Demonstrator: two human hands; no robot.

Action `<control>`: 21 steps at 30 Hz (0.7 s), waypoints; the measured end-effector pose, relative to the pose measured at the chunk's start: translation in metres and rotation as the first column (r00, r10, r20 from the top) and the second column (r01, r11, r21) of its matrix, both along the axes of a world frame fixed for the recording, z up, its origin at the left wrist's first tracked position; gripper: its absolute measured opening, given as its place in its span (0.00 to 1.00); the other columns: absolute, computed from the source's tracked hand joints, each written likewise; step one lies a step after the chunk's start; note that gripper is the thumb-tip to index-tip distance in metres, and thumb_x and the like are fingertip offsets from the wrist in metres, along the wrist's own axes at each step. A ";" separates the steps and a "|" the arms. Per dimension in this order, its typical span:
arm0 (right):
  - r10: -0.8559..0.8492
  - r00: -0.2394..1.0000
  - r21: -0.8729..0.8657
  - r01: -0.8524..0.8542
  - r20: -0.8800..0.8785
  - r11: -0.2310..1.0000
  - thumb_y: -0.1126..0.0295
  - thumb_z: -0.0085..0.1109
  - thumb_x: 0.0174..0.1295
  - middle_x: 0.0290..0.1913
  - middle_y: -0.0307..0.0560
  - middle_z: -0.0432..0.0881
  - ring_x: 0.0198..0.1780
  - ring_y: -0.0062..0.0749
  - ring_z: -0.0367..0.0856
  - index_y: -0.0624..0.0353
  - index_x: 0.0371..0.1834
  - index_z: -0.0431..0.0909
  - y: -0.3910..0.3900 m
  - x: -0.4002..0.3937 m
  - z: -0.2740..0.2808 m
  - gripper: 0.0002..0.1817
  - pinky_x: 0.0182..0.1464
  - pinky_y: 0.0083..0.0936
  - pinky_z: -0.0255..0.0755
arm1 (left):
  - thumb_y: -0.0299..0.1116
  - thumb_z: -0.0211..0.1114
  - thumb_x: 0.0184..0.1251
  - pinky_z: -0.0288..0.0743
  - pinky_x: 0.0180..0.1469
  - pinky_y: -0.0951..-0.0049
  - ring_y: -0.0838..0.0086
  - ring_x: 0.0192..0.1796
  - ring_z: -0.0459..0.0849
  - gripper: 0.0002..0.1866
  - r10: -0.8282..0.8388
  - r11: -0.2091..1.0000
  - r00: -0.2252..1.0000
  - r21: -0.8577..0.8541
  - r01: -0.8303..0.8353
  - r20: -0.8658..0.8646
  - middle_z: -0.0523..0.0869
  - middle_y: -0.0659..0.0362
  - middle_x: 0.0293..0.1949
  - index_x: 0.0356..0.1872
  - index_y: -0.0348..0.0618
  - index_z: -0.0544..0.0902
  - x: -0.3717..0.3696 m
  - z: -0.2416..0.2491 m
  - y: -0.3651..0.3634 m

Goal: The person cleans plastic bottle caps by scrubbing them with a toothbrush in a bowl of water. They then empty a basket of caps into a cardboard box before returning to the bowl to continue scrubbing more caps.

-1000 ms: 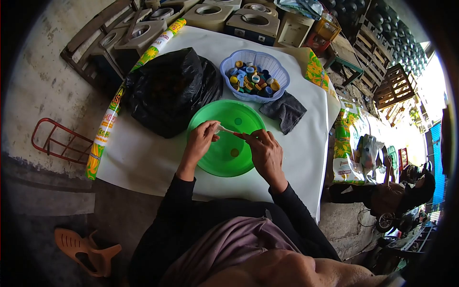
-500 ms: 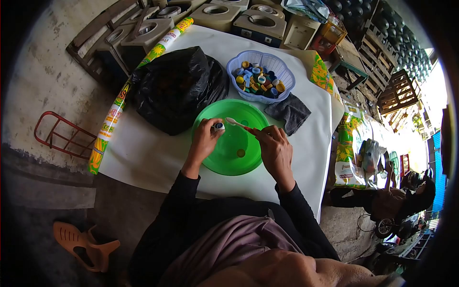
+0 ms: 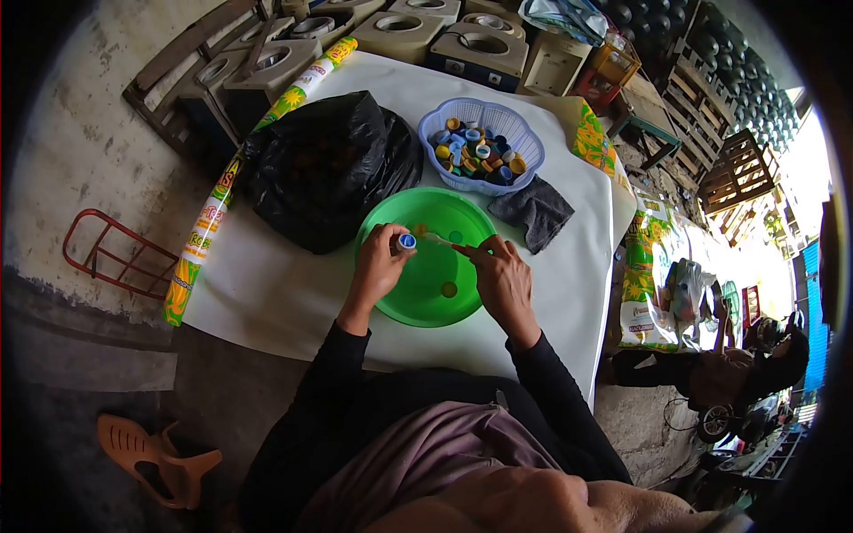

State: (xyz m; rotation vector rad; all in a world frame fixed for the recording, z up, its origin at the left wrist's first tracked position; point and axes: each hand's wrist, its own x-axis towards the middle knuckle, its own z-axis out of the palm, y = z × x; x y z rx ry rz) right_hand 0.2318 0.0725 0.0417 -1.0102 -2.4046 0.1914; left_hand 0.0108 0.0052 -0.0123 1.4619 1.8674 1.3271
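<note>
My left hand pinches a small white-and-blue bottle cap over the left side of a green basin. The blue face of the cap is turned up toward me. In my right hand is a toothbrush, gripped by its reddish handle, with the pale head pointing left toward the cap and low over the basin. Several loose caps lie inside the basin. Just behind it stands a light-blue plastic basket holding a pile of mixed-colour caps.
A bulky black plastic bag sits left of the basin. A dark grey cloth lies beside the basket on the white-covered table. A rolled printed sheet runs along the left edge. An orange plastic chair stands on the floor.
The cap has turned in my left hand so its blue face shows more. My right hand has moved slightly left and down, and the toothbrush head now sits lower over the basin.
</note>
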 end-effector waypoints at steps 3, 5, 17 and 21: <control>0.057 0.998 0.017 -0.057 0.015 0.998 0.76 0.60 0.57 0.36 0.38 0.79 0.37 0.35 0.79 0.42 0.48 0.91 0.001 0.000 -0.001 0.19 0.35 0.34 0.77 | 0.20 0.73 0.60 0.82 0.49 0.67 0.64 0.49 0.87 0.17 0.010 1.000 0.999 0.007 -0.010 -0.033 0.83 0.50 0.47 0.50 0.34 0.80 0.002 0.004 -0.001; 0.051 0.997 -0.001 -0.051 -0.065 0.999 0.76 0.60 0.58 0.36 0.38 0.79 0.37 0.36 0.80 0.43 0.47 0.91 -0.006 -0.003 0.010 0.18 0.34 0.34 0.77 | 0.22 0.73 0.61 0.82 0.49 0.67 0.65 0.49 0.87 0.17 0.013 1.000 0.998 -0.003 -0.013 -0.056 0.83 0.50 0.47 0.50 0.35 0.80 0.001 0.004 -0.001; -0.052 0.975 0.028 0.059 -0.217 0.998 0.74 0.70 0.58 0.34 0.38 0.82 0.35 0.34 0.81 0.48 0.44 0.91 -0.010 0.035 0.012 0.11 0.33 0.31 0.74 | 0.24 0.71 0.63 0.82 0.46 0.64 0.58 0.47 0.87 0.15 -0.140 0.988 0.988 0.055 0.143 -0.068 0.84 0.50 0.47 0.49 0.36 0.80 0.002 0.038 0.004; -0.068 0.958 -0.002 0.070 -0.278 0.998 0.75 0.71 0.58 0.34 0.39 0.82 0.33 0.33 0.80 0.49 0.43 0.91 -0.020 0.050 -0.003 0.11 0.33 0.30 0.73 | 0.28 0.71 0.64 0.82 0.48 0.65 0.59 0.47 0.88 0.13 -0.391 0.919 0.890 -0.041 0.393 -0.232 0.85 0.50 0.46 0.48 0.36 0.82 -0.007 0.069 0.044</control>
